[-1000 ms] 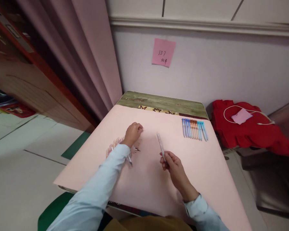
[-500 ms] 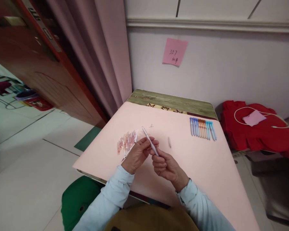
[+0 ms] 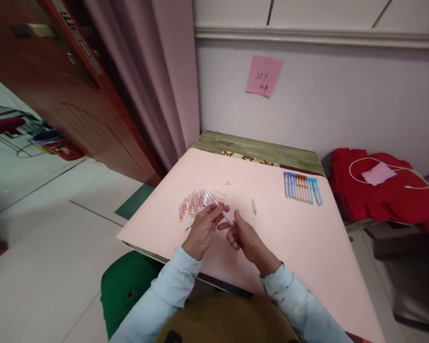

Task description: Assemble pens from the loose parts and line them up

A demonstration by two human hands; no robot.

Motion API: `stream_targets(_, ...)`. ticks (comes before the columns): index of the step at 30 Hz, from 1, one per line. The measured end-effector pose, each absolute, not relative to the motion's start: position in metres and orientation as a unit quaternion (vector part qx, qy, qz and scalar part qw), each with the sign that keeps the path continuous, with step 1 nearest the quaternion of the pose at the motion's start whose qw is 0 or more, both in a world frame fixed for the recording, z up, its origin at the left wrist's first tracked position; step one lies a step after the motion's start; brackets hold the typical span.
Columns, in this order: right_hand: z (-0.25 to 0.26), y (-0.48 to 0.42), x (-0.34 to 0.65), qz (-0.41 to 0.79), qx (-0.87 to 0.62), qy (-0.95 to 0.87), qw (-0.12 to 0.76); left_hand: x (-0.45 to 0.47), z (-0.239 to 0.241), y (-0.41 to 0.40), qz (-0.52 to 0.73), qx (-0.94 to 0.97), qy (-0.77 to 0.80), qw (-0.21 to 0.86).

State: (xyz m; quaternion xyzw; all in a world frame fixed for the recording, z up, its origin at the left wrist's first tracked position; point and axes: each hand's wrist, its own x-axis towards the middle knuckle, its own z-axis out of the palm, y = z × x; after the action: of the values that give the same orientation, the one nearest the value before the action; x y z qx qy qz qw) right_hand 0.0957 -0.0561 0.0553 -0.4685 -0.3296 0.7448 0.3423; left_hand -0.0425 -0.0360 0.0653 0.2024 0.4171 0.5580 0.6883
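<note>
My left hand [image 3: 204, 227] pinches a slim pale pen [image 3: 219, 208] that slants across in front of me, one end pointing away to the upper left. At the pen's near end is my right hand [image 3: 246, 237], its thumb raised and its index finger stretched under the pen. Those fingers are apart; whether they touch the pen is hard to see. Left of my left hand lies a heap of clear and pinkish pen parts [image 3: 191, 204], with thin refills [image 3: 190, 224] partly hidden by that hand. A single pale pen barrel [image 3: 254, 206] rests beyond my right hand.
On the far right of the pink-covered table [image 3: 293, 247], blue, brown and light-blue pens [image 3: 302, 188] lie in a row. A tiny scrap [image 3: 228, 183] sits mid-table. Red cloth [image 3: 357, 190] with a cable is at the right, a green stool [image 3: 128, 281] at the lower left.
My right thumb has lifted and its fingers have loosened from the pen's near end. The left hand still holds the pen, shifted slightly. The view has turned a little left.
</note>
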Motion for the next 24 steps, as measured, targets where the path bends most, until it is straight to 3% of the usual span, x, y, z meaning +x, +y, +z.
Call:
stream_targets(2,0.053,-0.055,0.094,0.758,-0.465,-0.298,0.347,-0.043,0.064,-0.035,0.565,0.2,0.421,0.68)
stream_targets(6,0.055,-0.052,0.093,0.713,-0.464,-0.294,0.437,-0.04,0.063,-0.029,0.585,0.185,0.42,0.669)
stream_targets(12,0.054,-0.041,0.1,0.732,-0.492,-0.261,0.391,-0.027,0.062,-0.02,0.569,0.204,0.416,0.679)
stream_targets(17,0.053,-0.037,0.106,0.659,-0.504,-0.307,0.467,-0.018,0.061,-0.015,0.572,0.175,0.435,0.673)
stream_targets(24,0.046,-0.03,0.111,0.701,-0.513,-0.294,0.399,-0.01,0.058,-0.006,0.573,0.183,0.422,0.679)
